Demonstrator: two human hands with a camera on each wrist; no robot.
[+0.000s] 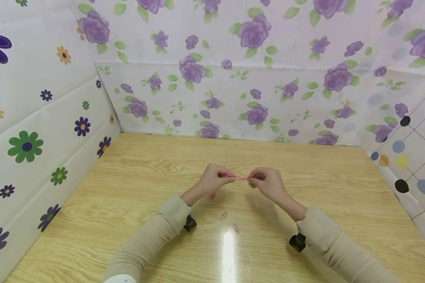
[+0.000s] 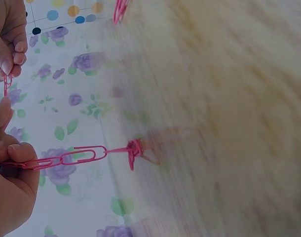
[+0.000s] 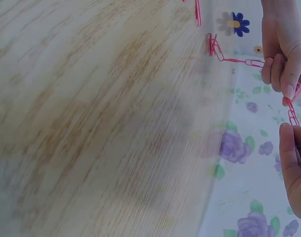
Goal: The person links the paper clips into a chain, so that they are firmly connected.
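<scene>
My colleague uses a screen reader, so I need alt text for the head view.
A left hand and right hand pinch pink paper clips between them above a wooden table. Two loose paper clips lie in the foreground; a floral backdrop stands behind.

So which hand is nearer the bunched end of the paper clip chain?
Left. The left hand is close to the bunched end, with chain links running between them; the right hand is farther off to the right.

Carries on its wood-grain worktop [image 1: 326,177] a loose pink paper clip [image 1: 224,215], another clip [image 1: 236,229] nearer and right, and, farther and left, the bunched end of a clip chain [image 1: 213,195].
</scene>
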